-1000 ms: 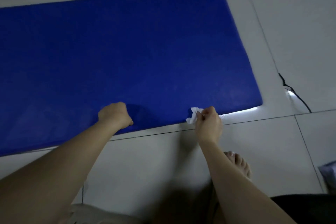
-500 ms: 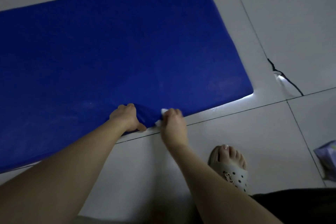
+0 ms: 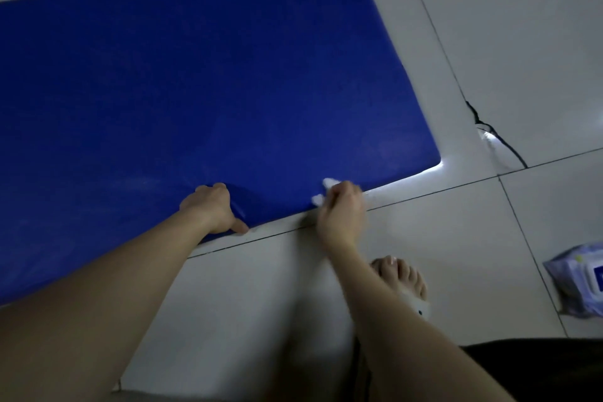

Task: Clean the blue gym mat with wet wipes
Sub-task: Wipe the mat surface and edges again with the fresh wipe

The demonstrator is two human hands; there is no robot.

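Note:
The blue gym mat (image 3: 202,81) lies flat on the grey tiled floor and fills the upper left of the view. My left hand (image 3: 212,207) grips the mat's near edge, fingers curled over the top and thumb at the rim. Just to its right, my right hand (image 3: 341,210) holds a crumpled white wet wipe (image 3: 323,191) against the same near edge. Only two small white bits of the wipe show past my fingers.
A pack of wet wipes (image 3: 579,281) lies on the floor at the right edge. My foot in a pale clog (image 3: 404,281) stands on the tiles below my right hand. A black cable (image 3: 496,134) runs along the floor to the right of the mat.
My right hand slid left along the mat's near edge towards my left hand, then back right with the wipe. The left hand kept its hold on the edge. The wipe pack came into view.

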